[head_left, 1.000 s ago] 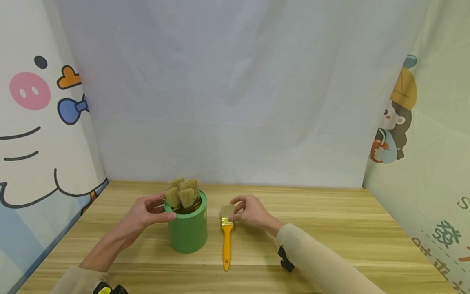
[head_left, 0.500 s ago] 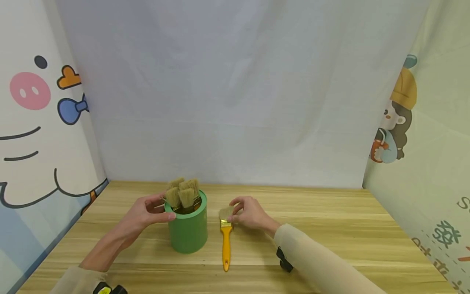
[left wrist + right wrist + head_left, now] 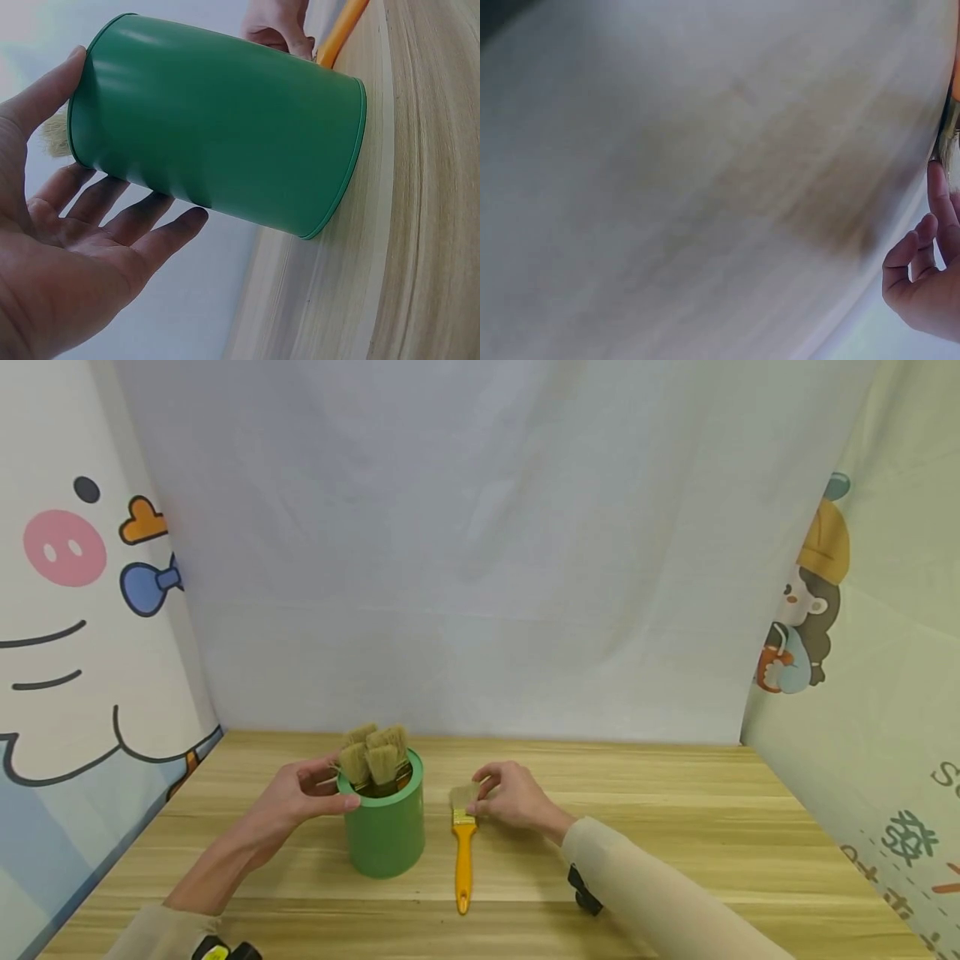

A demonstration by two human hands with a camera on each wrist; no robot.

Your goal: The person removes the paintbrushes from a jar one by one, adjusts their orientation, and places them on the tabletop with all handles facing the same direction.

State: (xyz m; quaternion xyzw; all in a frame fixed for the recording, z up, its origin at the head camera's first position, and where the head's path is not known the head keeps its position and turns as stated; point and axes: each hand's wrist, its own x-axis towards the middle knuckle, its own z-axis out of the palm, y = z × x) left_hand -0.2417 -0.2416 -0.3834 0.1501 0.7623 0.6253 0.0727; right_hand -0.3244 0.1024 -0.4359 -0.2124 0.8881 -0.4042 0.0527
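Observation:
A green cylindrical container (image 3: 385,839) stands on the table, holding several paintbrushes (image 3: 375,760) with bristles upward. My left hand (image 3: 300,793) holds its left side, thumb at the near rim and the other fingers behind; the left wrist view shows these fingers along the green wall (image 3: 210,120). Right of the container lies a single paintbrush (image 3: 463,860) with a yellow-orange handle pointing toward me. My right hand (image 3: 513,795) pinches it between thumb and fingers around the bristles and metal band. In the right wrist view only part of this hand (image 3: 930,285) shows at the right edge.
The wood-grain table (image 3: 660,843) extends to both sides. A pale cloth (image 3: 480,568) hangs behind its far edge, with printed cloths at left (image 3: 67,693) and right (image 3: 885,693).
The bristle end of the loose paintbrush has shifted slightly toward me, with my right hand on it. My left hand and the green container have stayed in place.

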